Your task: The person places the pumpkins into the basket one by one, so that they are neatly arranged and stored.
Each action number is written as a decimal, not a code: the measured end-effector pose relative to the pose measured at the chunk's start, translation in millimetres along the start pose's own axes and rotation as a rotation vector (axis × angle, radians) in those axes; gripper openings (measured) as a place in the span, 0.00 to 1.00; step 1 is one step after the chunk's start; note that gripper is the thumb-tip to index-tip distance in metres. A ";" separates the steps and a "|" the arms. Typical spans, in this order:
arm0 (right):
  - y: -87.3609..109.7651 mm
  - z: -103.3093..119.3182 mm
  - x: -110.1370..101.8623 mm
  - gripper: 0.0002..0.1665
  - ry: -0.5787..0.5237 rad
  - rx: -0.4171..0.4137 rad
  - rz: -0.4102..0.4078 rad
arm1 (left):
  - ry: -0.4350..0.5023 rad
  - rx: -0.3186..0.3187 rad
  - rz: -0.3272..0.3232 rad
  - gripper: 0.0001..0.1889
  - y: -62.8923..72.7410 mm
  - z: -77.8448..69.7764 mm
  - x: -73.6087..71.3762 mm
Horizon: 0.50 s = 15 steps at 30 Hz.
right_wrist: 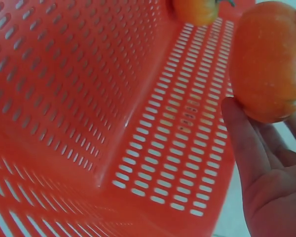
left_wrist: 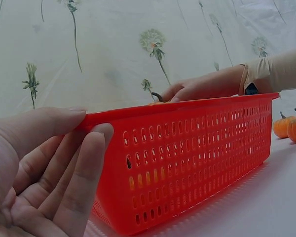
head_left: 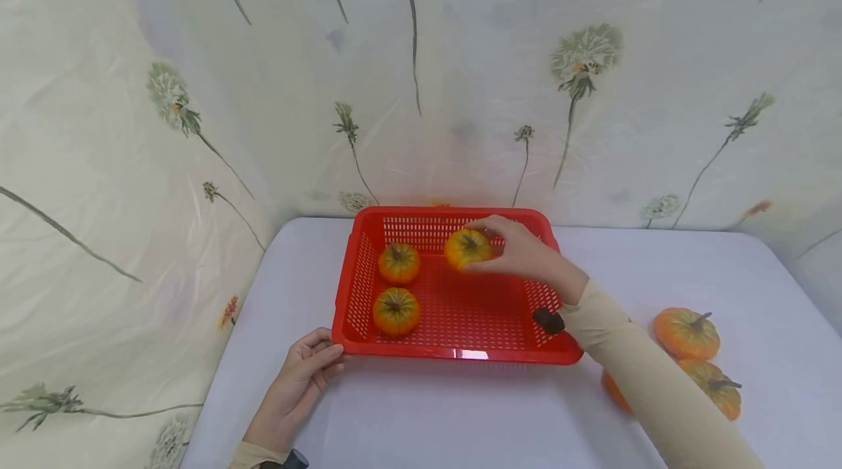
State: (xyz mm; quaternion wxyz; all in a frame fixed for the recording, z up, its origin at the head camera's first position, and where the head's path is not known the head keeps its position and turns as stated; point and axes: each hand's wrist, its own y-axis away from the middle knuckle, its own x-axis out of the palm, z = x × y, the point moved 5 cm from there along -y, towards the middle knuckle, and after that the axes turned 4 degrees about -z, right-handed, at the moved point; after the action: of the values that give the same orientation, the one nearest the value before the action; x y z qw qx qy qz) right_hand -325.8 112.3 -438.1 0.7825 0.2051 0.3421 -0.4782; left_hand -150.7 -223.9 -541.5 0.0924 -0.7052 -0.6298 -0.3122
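Observation:
A red perforated plastic basket (head_left: 460, 354) sits on the white table. My left hand (head_left: 299, 381) holds its near left corner; in the left wrist view the thumb is on top of the rim and the fingers (left_wrist: 86, 173) are beneath it. Inside the basket's far half, my right hand (head_left: 522, 253) grips a small orange pumpkin (head_left: 464, 250) between thumb and fingers. The right wrist view has this pumpkin (right_wrist: 269, 61) held above the slotted bottom. Two more small pumpkins, one at the back (head_left: 398, 264) and one in front (head_left: 396, 313), rest along the basket's left side.
To the right of the basket lie a small pumpkin (head_left: 686, 334), a second pumpkin (head_left: 713, 386) and a third pumpkin (head_left: 615, 390) partly hidden by my right sleeve (head_left: 658, 381). A flower-patterned cloth (head_left: 460, 89) hangs behind the table and along its left side.

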 end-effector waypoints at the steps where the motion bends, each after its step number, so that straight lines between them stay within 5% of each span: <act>1: -0.9 -1.0 0.5 0.48 0.006 0.000 -0.001 | -0.003 -0.001 -0.002 0.10 0.1 0.0 0.1; 15: -16.2 -6.0 16.0 0.43 0.049 -0.018 0.052 | -0.005 0.005 -0.005 0.10 1.2 0.5 1.5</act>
State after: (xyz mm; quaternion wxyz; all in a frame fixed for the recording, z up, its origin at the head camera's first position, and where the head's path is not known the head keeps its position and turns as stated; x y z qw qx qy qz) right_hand -337.3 99.0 -453.7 0.7878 0.2185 0.3599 -0.4496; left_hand -149.4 -222.6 -540.7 0.0919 -0.7041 -0.6328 -0.3089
